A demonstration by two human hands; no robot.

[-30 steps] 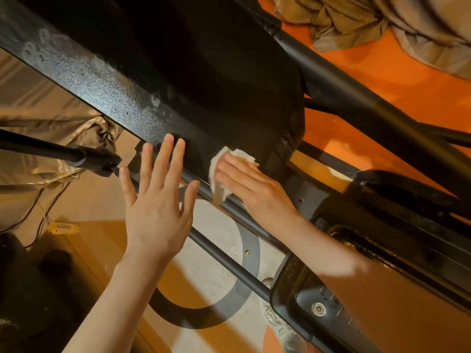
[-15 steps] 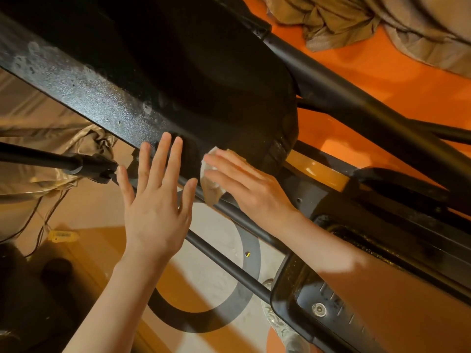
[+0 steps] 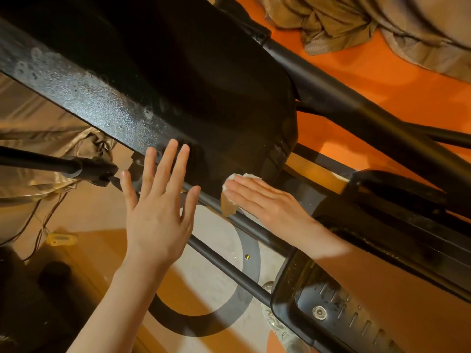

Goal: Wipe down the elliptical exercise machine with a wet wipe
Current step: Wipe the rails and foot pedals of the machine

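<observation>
The black elliptical machine (image 3: 204, 103) fills the upper middle of the head view, its housing dusty and speckled along the lower edge. My right hand (image 3: 270, 202) lies flat with straight fingers, pressing a white wet wipe (image 3: 230, 197) against the housing's lower edge near a black bar. The wipe is mostly hidden under the fingers. My left hand (image 3: 159, 207) is spread flat, its fingertips touching the housing to the left of the wipe.
A black foot pedal (image 3: 339, 317) sits at the lower right. Thin black bars (image 3: 224, 263) cross below the hands. Tan cloth (image 3: 382, 29) lies on the orange floor at top right, more cloth (image 3: 38, 138) at left. A dark tripod arm (image 3: 63, 164) reaches in from the left.
My right hand slid the wipe left along the housing edge, then back right and slightly lower. My left hand stayed spread against the housing.
</observation>
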